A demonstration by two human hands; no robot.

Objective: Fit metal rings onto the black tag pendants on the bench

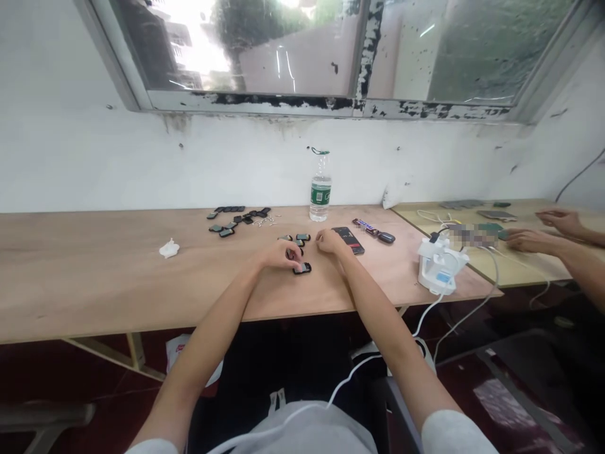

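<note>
My left hand (282, 254) is closed, fingertips pinched on a small dark module at the middle of the wooden table. Just under its fingertips, a black-framed module with a grey face (302, 268) lies on the wood. More such modules (303, 238) lie just behind my left hand, partly hidden by it. My right hand (328, 241) rests on the table to the right, fingers curled together beside a black phone (348, 240); whatever its fingertips hold, if anything, is too small to make out.
Behind left lie several dark modules (227, 232) and small white pieces (265, 221). A crumpled tissue (169, 248), water bottle (320, 192), snack bar (365, 226), black key fob (386, 238) and white device with cables (442, 265) stand around. Another person's hands (529, 241) are at far right.
</note>
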